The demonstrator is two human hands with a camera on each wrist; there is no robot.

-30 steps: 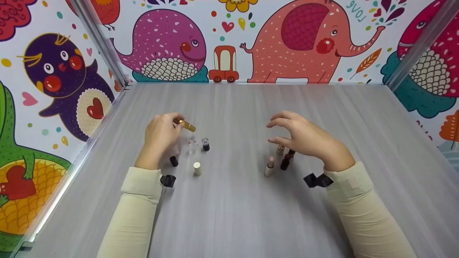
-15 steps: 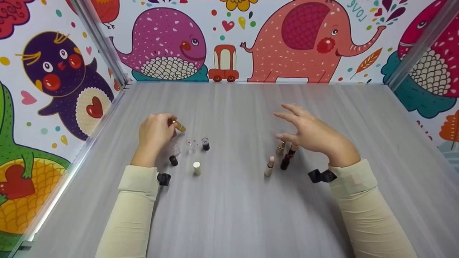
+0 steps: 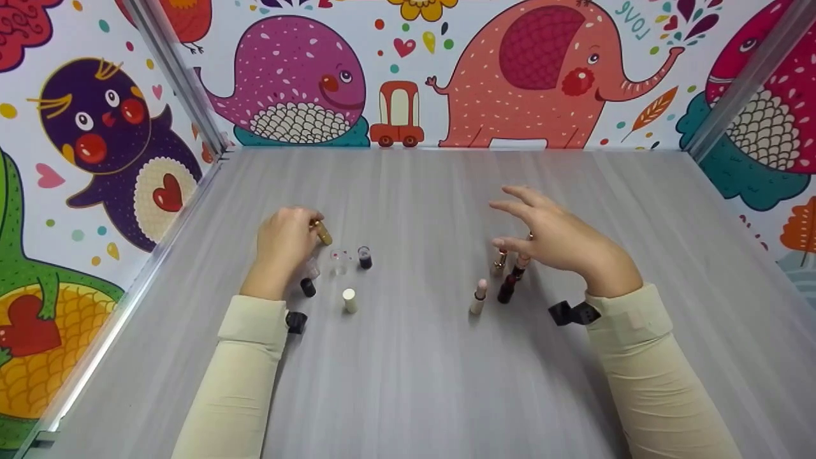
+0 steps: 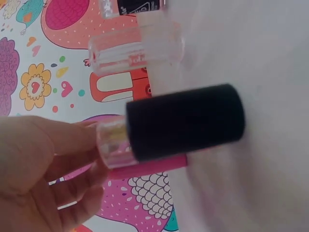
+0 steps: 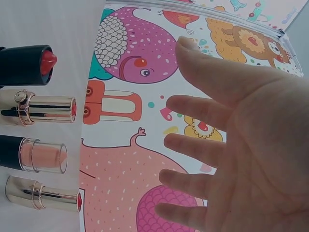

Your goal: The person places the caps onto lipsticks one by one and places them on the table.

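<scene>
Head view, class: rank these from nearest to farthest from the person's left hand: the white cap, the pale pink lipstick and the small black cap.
1. Small black cap, just beside the left hand, at its wrist.
2. White cap, a little further right.
3. Pale pink lipstick, far right, near the right hand.

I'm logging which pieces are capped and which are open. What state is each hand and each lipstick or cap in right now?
left hand: grips the gold cap, tilted above the table.
right hand: fingers spread, holds nothing, hovers over the uncapped lipsticks.
pale pink lipstick: upright, uncapped.
white cap: upright, apart from the lipsticks.
black cap: upright by the left wrist.
</scene>
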